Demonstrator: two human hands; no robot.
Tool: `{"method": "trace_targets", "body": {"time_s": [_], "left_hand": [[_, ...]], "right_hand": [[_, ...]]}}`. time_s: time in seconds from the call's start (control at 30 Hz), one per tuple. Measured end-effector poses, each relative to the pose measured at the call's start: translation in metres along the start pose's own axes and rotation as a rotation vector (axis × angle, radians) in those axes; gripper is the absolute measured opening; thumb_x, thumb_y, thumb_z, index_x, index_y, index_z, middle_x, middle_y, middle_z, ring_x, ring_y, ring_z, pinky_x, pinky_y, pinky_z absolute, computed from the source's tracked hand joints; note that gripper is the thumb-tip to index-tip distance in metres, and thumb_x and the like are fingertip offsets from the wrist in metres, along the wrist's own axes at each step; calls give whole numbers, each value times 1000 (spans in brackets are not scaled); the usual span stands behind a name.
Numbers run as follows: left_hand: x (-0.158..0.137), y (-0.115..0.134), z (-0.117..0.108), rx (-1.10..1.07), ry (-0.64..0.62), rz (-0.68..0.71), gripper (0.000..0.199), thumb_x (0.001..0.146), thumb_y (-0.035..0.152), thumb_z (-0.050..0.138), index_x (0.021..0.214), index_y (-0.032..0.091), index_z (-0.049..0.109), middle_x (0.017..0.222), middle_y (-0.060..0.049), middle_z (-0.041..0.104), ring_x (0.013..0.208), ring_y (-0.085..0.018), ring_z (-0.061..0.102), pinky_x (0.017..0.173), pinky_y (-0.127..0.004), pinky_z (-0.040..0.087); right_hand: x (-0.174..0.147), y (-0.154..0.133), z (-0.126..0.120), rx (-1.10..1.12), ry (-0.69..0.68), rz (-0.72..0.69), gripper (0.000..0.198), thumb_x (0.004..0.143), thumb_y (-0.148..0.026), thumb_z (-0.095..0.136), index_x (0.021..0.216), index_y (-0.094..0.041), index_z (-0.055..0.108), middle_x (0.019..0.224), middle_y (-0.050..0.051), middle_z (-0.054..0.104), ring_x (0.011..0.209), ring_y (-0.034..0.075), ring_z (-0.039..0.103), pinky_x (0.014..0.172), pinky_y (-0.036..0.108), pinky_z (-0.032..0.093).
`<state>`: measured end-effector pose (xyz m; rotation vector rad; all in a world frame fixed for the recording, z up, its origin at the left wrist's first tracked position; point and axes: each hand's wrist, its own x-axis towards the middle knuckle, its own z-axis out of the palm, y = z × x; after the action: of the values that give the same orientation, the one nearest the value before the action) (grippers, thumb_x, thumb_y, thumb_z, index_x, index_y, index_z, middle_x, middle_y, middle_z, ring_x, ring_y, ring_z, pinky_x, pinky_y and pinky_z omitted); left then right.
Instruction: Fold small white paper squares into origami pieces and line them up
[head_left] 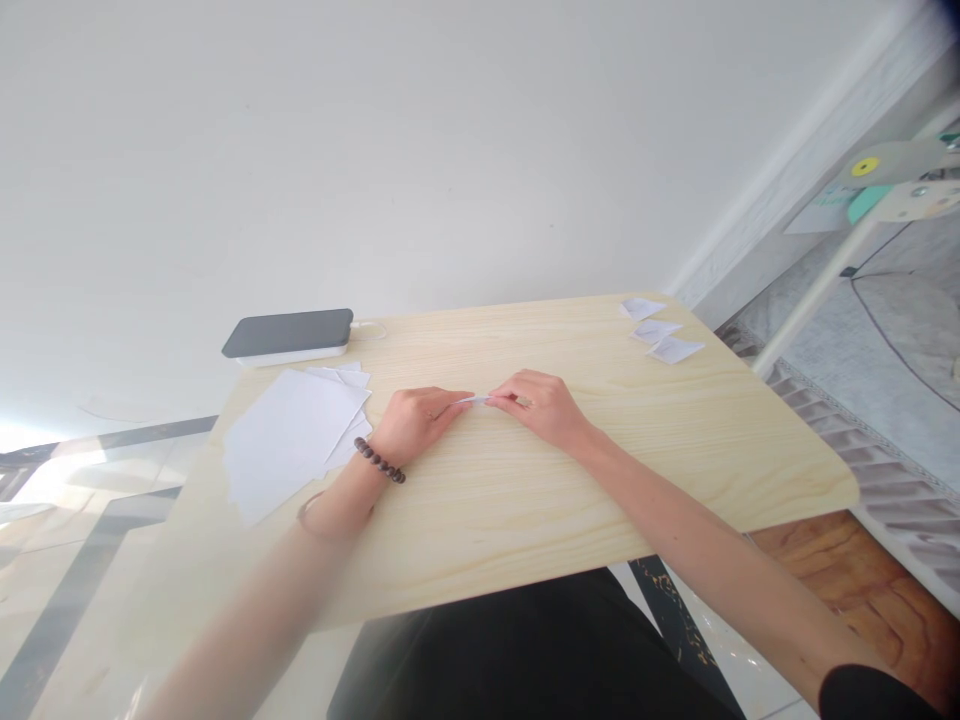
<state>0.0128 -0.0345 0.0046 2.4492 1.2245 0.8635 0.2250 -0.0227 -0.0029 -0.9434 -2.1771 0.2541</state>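
Observation:
Between my two hands is a small folded piece of white paper (480,400), seen nearly edge-on above the middle of the table. My left hand (421,418), with a dark bead bracelet (379,460) at the wrist, pinches its left end. The thumb and fingers of my right hand (546,405) close on the right end. Much of the paper is covered by the fingertips, so its folded shape is not clear.
Loose white sheets (289,435) overlap on the table's left side. Behind them a dark phone (289,333) lies on a white block with a cable. Three folded paper pieces (677,348) sit at the back right of the wooden table (712,440). A wall rises behind.

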Motion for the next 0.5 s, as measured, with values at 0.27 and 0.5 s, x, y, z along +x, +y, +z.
{"method": "trace_targets", "body": {"time_s": [0.27,0.5], "left_hand": [[1,-1,3,5,18,34,23,83,34,47,84,20,65,78,-2,65,68,-12,58,64,-21,43],[1,1,3,57,39,65,24,83,35,47,81,20,66,72,-2,66,64,-12,59,58,-21,42]], "right_hand": [[0,-7,3,61,-37,-102,15,83,-27,51,79,-17,61,74,3,63,70,13,54,64,25,42],[-1,-6,3,-28,-60,-143,18,84,-29,48,79,-18,61,75,3,64,73,14,56,68,27,42]]}}
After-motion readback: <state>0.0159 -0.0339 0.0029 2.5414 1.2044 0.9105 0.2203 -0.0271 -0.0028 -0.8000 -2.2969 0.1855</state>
